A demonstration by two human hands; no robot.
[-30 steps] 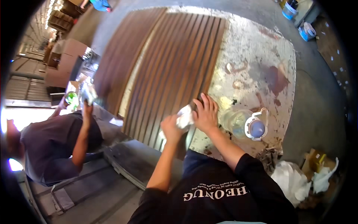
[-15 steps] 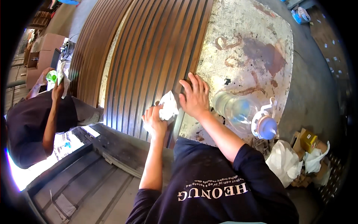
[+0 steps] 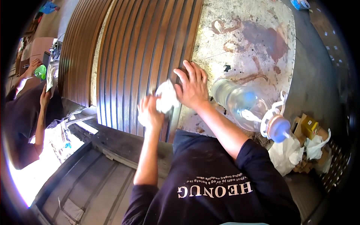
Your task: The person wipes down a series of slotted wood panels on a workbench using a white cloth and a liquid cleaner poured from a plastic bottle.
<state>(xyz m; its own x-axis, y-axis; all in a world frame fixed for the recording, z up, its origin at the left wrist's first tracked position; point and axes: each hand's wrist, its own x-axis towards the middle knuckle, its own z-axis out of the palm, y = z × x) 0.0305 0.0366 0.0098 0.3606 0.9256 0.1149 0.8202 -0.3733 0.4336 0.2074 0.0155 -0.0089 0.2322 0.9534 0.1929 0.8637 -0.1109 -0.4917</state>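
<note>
A brown slatted panel [image 3: 144, 56] lies lengthwise in front of me, its grooves running away from me. Near its close end my left hand [image 3: 150, 112] is closed on a crumpled white cloth [image 3: 167, 96], which rests against the slats and looks slightly blurred. My right hand [image 3: 193, 86] lies with its fingers spread over the panel's right edge and holds nothing. Just right of that hand, a clear plastic bottle [image 3: 243, 101] with a blue cap and a white loop lies tilted toward me on the stained tabletop [image 3: 240, 45].
A second slatted panel [image 3: 80, 52] lies to the left, across a narrow gap. Beyond it a co-worker [image 3: 30, 112] holds a green bottle [image 3: 40, 72] and a pale cloth [image 3: 50, 78]. At lower right are a white plastic bag [image 3: 283, 155] and a yellow box [image 3: 309, 127].
My left hand and the white cloth have shifted slightly along the panel. The co-worker has moved to the left, away from the second panel. The whole view has shifted a little.
</note>
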